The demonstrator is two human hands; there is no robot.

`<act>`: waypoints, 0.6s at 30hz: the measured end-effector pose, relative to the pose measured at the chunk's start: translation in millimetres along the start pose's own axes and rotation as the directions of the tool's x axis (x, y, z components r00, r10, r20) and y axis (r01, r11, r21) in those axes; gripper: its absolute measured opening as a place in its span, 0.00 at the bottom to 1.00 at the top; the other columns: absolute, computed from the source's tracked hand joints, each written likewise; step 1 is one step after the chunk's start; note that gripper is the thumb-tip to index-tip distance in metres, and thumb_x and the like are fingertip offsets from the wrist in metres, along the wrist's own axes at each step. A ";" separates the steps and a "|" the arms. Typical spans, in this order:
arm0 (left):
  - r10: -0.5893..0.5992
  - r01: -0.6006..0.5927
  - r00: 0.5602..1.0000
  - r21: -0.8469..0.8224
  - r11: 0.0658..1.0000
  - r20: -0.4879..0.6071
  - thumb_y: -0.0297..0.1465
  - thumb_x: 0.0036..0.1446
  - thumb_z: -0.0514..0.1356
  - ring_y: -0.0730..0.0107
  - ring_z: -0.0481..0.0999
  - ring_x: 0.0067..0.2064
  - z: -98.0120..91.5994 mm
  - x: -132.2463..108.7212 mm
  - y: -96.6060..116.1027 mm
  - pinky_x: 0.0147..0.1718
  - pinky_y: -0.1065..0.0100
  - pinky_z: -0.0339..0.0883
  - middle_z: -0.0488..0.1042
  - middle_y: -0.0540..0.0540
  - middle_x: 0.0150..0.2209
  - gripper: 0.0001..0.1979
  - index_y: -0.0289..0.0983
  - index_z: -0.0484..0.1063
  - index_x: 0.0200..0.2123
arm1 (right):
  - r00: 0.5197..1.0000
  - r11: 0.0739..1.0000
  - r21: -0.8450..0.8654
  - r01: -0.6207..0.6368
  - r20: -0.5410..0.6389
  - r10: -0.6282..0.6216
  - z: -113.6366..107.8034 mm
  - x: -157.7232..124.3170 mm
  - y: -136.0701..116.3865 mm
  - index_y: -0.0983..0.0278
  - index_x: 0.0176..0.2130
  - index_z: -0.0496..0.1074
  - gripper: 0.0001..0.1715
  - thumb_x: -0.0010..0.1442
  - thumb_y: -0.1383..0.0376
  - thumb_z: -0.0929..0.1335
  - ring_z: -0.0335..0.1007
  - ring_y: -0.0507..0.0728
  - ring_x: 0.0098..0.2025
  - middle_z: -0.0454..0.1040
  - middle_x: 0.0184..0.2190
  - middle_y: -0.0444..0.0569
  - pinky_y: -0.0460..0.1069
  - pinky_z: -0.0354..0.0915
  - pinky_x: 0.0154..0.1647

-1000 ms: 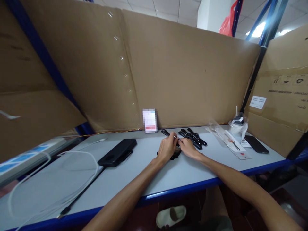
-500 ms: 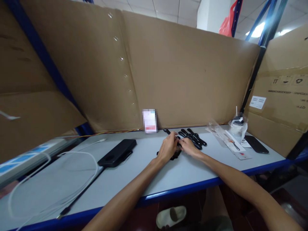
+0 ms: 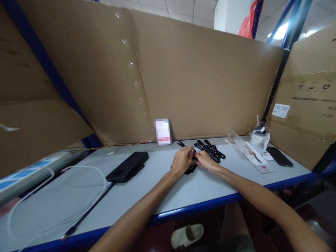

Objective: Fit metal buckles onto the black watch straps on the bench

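My left hand and my right hand meet over the table, fingers pinched together around a small black piece. Fingers cover most of that piece, so its kind cannot be made out. Beneath the hands lie more glossy black items, partly hidden by the left hand. The rounded end of a black handle pokes out just beyond the left fingers. Right behind the right hand, several shiny black handle-shaped pieces rest in a loose pile.
Clear plastic packaging with printed cards lies to the right, near a lidded cup and a black phone. A blurred upright screen leans on the cardboard wall. Leftward are a black power bank and white cables.
Both hands stay at almost the same spot, with only slight finger movement around the small black piece. The camera view has shifted a little.
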State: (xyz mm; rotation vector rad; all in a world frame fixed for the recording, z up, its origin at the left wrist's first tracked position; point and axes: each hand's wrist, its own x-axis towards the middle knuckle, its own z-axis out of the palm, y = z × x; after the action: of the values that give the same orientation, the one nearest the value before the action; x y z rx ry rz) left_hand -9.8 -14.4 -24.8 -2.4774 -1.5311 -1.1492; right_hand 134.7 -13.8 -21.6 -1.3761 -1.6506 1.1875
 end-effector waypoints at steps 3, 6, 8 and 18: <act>0.002 -0.002 1.000 0.004 1.000 0.010 0.30 0.67 0.53 0.65 0.75 0.38 -2.2 0.0 4.6 0.37 0.68 0.62 0.76 0.45 0.34 0.09 0.37 0.73 0.36 | 1.000 1.000 0.019 0.009 0.000 -0.009 0.8 0.8 1.9 0.62 0.26 0.63 0.19 0.69 0.67 0.58 0.50 0.49 0.14 0.58 0.14 0.39 0.44 0.47 0.14; -0.035 0.033 0.998 0.052 0.998 0.043 0.31 0.67 0.54 0.64 0.75 0.38 -4.8 1.0 8.0 0.37 0.67 0.62 0.76 0.44 0.35 0.09 0.37 0.72 0.37 | 1.000 0.998 0.054 0.017 0.018 -0.018 1.0 1.7 3.8 0.62 0.26 0.64 0.19 0.69 0.67 0.58 0.50 0.48 0.14 0.58 0.14 0.38 0.44 0.46 0.14; -0.059 0.053 0.995 0.086 0.995 0.078 0.29 0.67 0.54 0.63 0.76 0.39 -6.5 1.9 8.4 0.37 0.68 0.62 0.77 0.43 0.38 0.08 0.38 0.72 0.39 | 0.999 0.997 0.080 0.008 0.034 -0.011 0.8 2.5 5.0 0.62 0.26 0.63 0.18 0.69 0.67 0.59 0.49 0.48 0.13 0.58 0.14 0.38 0.44 0.46 0.14; -0.133 0.045 0.959 0.326 0.944 0.251 0.34 0.71 0.47 0.58 0.79 0.39 -15.5 3.4 5.2 0.33 0.67 0.57 0.79 0.39 0.39 0.14 0.38 0.71 0.44 | 0.973 0.923 -0.340 0.179 -0.080 -0.218 0.8 10.5 9.9 0.64 0.25 0.67 0.20 0.69 0.67 0.62 0.67 0.53 0.25 0.70 0.20 0.46 0.46 0.55 0.27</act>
State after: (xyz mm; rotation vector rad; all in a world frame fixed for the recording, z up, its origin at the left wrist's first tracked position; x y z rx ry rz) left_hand -13.8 -20.2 -9.6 -2.4360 -1.7468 -0.5267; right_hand 135.3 -3.4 -31.7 -1.4048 -1.9144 0.7212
